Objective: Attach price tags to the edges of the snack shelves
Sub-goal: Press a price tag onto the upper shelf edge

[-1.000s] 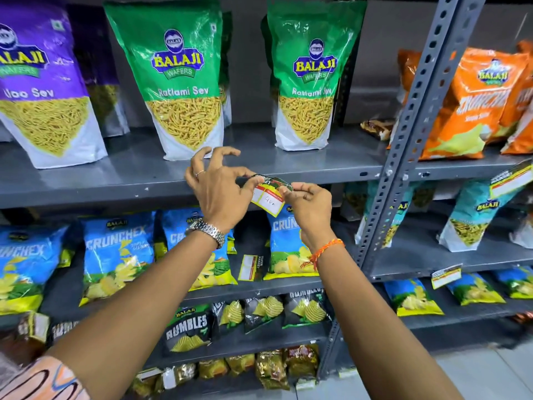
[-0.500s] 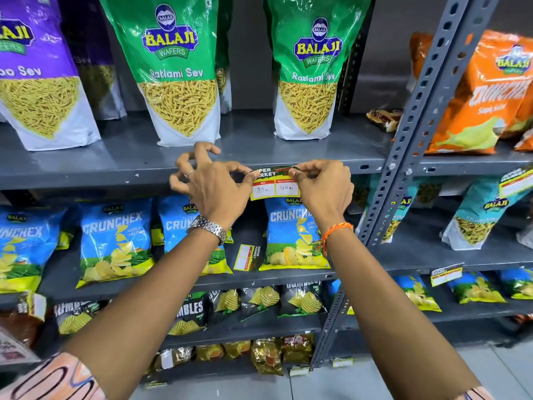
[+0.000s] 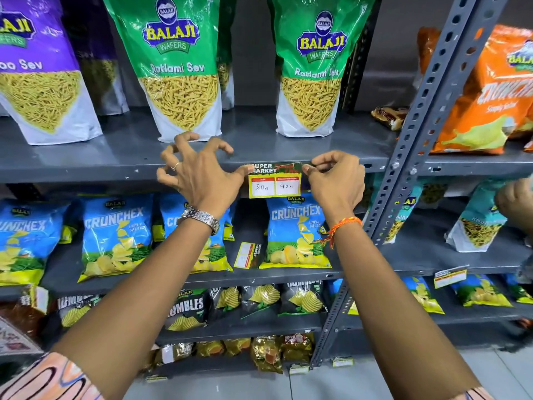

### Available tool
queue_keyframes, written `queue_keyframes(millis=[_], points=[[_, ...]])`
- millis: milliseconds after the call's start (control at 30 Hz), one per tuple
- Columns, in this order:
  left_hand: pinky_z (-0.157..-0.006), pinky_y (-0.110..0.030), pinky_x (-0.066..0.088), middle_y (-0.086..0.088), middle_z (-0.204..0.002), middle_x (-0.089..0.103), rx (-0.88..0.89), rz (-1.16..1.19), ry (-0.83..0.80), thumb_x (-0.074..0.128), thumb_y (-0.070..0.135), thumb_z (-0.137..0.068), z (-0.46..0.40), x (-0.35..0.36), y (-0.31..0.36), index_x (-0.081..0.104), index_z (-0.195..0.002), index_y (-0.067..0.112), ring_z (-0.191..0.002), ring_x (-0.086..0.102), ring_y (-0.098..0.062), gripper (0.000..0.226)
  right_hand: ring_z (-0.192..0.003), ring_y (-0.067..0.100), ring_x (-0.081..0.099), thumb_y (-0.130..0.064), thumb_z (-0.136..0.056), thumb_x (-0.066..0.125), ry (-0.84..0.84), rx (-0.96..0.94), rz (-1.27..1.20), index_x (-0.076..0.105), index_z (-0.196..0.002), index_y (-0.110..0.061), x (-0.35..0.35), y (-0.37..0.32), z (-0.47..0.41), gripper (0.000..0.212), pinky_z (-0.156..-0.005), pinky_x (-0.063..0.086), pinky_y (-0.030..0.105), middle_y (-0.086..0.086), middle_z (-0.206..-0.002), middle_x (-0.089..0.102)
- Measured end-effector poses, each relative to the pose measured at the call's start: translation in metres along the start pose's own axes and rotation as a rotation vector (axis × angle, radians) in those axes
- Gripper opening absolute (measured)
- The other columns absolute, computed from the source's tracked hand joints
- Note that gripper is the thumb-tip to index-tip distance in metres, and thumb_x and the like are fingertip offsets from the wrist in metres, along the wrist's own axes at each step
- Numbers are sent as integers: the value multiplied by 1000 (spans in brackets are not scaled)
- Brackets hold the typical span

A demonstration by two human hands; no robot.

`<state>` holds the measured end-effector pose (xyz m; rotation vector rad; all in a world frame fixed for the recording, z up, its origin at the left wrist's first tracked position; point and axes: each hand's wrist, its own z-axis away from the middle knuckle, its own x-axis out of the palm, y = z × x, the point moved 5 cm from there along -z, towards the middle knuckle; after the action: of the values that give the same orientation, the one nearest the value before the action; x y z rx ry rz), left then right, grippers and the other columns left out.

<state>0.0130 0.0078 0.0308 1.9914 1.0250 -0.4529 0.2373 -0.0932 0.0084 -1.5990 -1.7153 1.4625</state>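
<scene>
A yellow and red price tag [image 3: 275, 181], marked 80 and 40, lies flat against the front edge of the grey upper shelf [image 3: 115, 172]. My left hand [image 3: 199, 171] presses the tag's upper left corner with the thumb, its other fingers spread and curled over the shelf. My right hand [image 3: 334, 176] pinches the tag's upper right corner. Two green Ratlami Sev bags [image 3: 180, 67] stand on that shelf just above the tag.
Blue Crunchex bags [image 3: 294, 232] fill the shelf below, where another tag [image 3: 248, 255] lies loose. A perforated grey upright [image 3: 427, 111] stands right of my right hand. Orange bags [image 3: 490, 90] sit beyond it. Another person's hand [image 3: 516, 197] shows at the right edge.
The tag went from tilted and held in the air to level and pressed on the shelf edge. Both hands rose with it and moved apart to its corners.
</scene>
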Motion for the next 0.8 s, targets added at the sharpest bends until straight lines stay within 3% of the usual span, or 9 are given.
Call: queue_keyframes(millis=[133, 300, 433, 533, 633, 700, 800], points=[[-99, -53, 27, 9, -141, 43, -50, 27, 84, 78, 55, -65, 4, -7, -25, 69, -93, 39, -135, 34, -34, 33, -100, 22, 59, -34, -78, 77, 103, -77, -42, 65, -77, -32, -10, 1, 9, 12, -86, 52, 42, -21, -69, 59], [-97, -49, 27, 11, -138, 48, -81, 89, 164, 72, 37, -70, 35, -1, -55, 68, -92, 37, -130, 38, -34, 23, -93, 19, 49, -72, -65, 74, 125, -242, 146, 59, -81, -31, 10, -24, 37, 47, -77, 34, 37, -12, -89, 59], [-93, -44, 26, 7, -138, 48, -60, 98, 199, 71, 35, -69, 52, 5, -76, 67, -95, 35, -128, 40, -34, 26, -93, 24, 52, -72, -64, 75, 142, -251, 217, 56, -83, -29, 22, -20, 32, 50, -75, 33, 37, -8, -92, 54], [-93, -45, 27, 6, -137, 50, -32, 106, 186, 70, 32, -70, 63, 16, -96, 67, -93, 34, -126, 40, -35, 23, -86, 19, 50, -64, -70, 78, 233, -322, 20, 58, -82, -25, 12, -6, 37, 45, -74, 35, 35, -12, -89, 50], [-94, -43, 27, 6, -129, 56, 13, 78, 108, 74, 27, -69, 85, 39, -121, 68, -89, 33, -120, 43, -32, 22, -79, 19, 47, -48, -84, 75, 313, -350, -214, 59, -82, -14, 11, 28, 67, 38, -72, 42, 43, -7, -86, 52], [-91, -41, 29, 8, -119, 60, -5, 48, -7, 75, 23, -70, 101, 61, -139, 69, -87, 33, -114, 46, -30, 21, -79, 25, 50, -42, -88, 71, 233, -305, -192, 57, -82, -12, 29, 58, 92, 33, -71, 43, 46, -3, -85, 55], [-93, -46, 38, 6, -115, 65, -19, 12, -295, 70, 27, -72, 109, 100, -152, 71, -97, 33, -112, 54, -33, 25, -81, 26, 60, -42, -87, 70, -116, -99, 29, 58, -82, -21, 77, 107, 113, 25, -74, 50, 43, -2, -85, 64]])
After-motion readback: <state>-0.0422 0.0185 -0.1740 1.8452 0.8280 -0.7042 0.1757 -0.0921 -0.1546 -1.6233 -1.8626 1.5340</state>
